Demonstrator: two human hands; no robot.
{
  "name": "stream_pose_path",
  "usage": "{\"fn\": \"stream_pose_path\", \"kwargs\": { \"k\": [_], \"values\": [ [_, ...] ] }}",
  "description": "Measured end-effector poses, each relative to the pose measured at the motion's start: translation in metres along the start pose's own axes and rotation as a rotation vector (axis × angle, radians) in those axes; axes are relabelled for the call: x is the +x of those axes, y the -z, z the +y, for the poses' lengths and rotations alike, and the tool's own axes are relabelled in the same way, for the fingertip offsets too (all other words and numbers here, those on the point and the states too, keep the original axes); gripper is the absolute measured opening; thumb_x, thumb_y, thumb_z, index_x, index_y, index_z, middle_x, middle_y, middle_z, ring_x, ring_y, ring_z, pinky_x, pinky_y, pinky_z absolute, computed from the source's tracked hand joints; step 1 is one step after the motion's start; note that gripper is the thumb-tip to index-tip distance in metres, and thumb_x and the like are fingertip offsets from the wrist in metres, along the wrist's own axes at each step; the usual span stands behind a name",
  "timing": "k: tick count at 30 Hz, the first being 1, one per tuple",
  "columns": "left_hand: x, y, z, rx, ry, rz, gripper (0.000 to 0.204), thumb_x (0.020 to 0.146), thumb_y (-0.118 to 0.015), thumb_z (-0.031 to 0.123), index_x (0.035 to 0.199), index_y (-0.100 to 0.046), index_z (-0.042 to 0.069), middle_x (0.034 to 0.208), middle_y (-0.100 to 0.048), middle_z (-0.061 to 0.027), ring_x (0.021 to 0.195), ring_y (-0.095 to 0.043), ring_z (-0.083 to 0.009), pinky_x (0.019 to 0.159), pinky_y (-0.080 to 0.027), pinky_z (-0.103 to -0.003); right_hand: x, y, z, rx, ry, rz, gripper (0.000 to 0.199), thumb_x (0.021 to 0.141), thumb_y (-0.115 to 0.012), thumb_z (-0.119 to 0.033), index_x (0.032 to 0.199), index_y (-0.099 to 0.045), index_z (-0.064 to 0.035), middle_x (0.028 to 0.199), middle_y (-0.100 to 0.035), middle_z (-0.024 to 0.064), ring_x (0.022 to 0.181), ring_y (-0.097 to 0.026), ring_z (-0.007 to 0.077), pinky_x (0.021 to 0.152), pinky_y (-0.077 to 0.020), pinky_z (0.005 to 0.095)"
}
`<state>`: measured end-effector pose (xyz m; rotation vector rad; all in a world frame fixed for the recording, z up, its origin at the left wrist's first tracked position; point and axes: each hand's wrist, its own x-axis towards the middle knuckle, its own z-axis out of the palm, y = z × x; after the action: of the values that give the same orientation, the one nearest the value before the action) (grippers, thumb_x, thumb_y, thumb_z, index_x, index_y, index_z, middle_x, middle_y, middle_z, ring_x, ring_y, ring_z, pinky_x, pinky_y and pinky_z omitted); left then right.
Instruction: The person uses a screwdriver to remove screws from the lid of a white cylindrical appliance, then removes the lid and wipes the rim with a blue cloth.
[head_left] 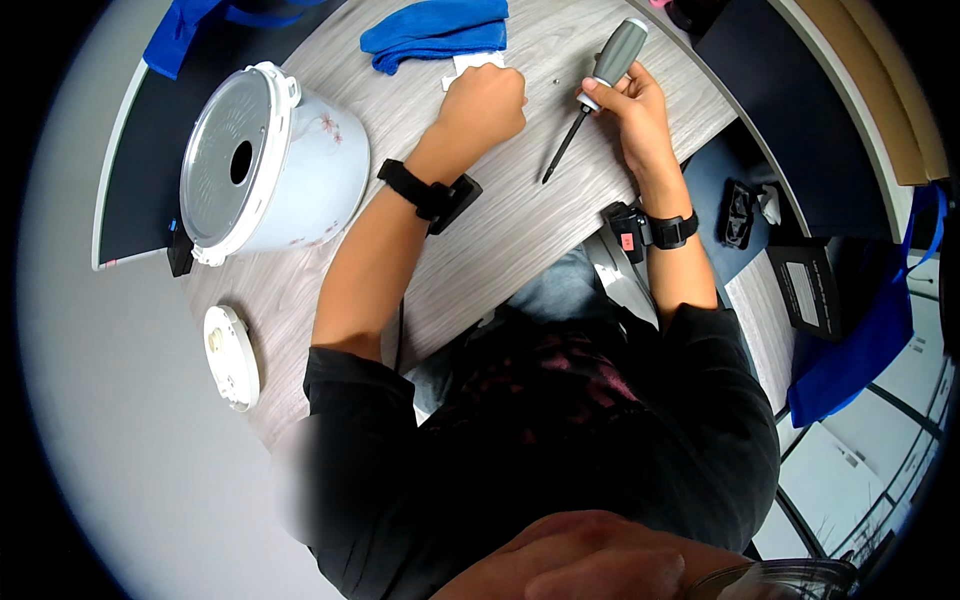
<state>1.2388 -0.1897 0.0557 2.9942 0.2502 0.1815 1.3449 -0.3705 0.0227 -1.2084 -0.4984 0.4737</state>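
Observation:
My right hand (640, 112) grips a screwdriver (622, 52) by its grey handle, its dark shaft slanting down and left above the table. My left hand (483, 104) is closed in a fist over the table, back of the hand up; whatever its fingers hold is hidden. Just beyond the fist, partly covered by it, is a small white piece (478, 61). Between my hands a tiny metal screw (556, 81) lies on the tabletop. Left of my left forearm, a white rice cooker (325, 165) with a flower print shows its grey, round-holed lid (215, 150).
A folded blue cloth (435, 32) lies at the far side of the wood-grain table (450, 285). A round white cover (231, 358) rests near the left edge. Dark partitions bound the table. At right are a black box (805, 290) and a blue bag (860, 345).

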Motion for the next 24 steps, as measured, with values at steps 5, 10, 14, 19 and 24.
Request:
{"fn": "stream_pose_path", "kwargs": {
  "k": [5, 10, 14, 19, 24],
  "values": [
    [0.037, -0.004, 0.015, 0.086, -0.053, -0.03, 0.02, 0.09, -0.071, 0.019, 0.083, -0.075, 0.001, 0.078, -0.071, -0.0239, 0.077, -0.072, -0.0401, 0.071, -0.057, -0.049, 0.014, 0.019, 0.01, 0.051, -0.057, -0.012, 0.03, 0.086, -0.078, -0.006, 0.11, -0.06, -0.0013, 0.083, -0.071, 0.0032, 0.071, -0.065, 0.0094, 0.062, -0.0486, 0.024],
    [0.056, -0.012, 0.013, 0.118, -0.102, -0.03, 0.018, 0.089, -0.072, 0.016, 0.082, -0.074, 0.0, 0.078, -0.071, -0.0257, 0.078, -0.072, -0.0406, 0.07, -0.058, -0.048, 0.026, 0.022, 0.011, 0.044, -0.046, -0.021, 0.029, 0.086, -0.077, -0.005, 0.11, -0.06, -0.0019, 0.082, -0.071, 0.0034, 0.07, -0.063, 0.009, 0.062, -0.0484, 0.0235],
    [0.056, -0.013, 0.011, 0.12, -0.1, -0.02, 0.017, 0.089, -0.073, 0.016, 0.084, -0.075, 0.0, 0.079, -0.071, -0.0253, 0.078, -0.072, -0.0402, 0.071, -0.058, -0.047, 0.026, 0.021, 0.012, 0.037, -0.052, -0.03, 0.029, 0.086, -0.077, -0.005, 0.11, -0.06, -0.0023, 0.081, -0.071, 0.003, 0.07, -0.063, 0.0087, 0.061, -0.0481, 0.023],
    [0.045, 0.0, 0.01, 0.021, -0.033, 0.027, 0.014, 0.09, -0.071, 0.014, 0.093, -0.078, 0.002, 0.081, -0.072, -0.022, 0.077, -0.072, -0.0383, 0.073, -0.057, -0.045, 0.028, 0.019, 0.006, 0.014, -0.061, -0.048, 0.03, 0.086, -0.078, -0.005, 0.109, -0.06, -0.0028, 0.081, -0.07, 0.002, 0.069, -0.063, 0.0083, 0.061, -0.0477, 0.0226],
    [-0.015, 0.048, -0.002, -0.126, -0.029, 0.133, 0.015, 0.091, -0.068, 0.01, 0.101, -0.077, 0.004, 0.085, -0.074, -0.0192, 0.075, -0.071, -0.0362, 0.072, -0.055, -0.042, 0.005, -0.011, -0.011, -0.022, -0.046, -0.065, 0.03, 0.086, -0.077, -0.004, 0.11, -0.06, -0.0034, 0.083, -0.07, 0.0006, 0.071, -0.063, 0.0081, 0.063, -0.0482, 0.0227]
  ]
}}
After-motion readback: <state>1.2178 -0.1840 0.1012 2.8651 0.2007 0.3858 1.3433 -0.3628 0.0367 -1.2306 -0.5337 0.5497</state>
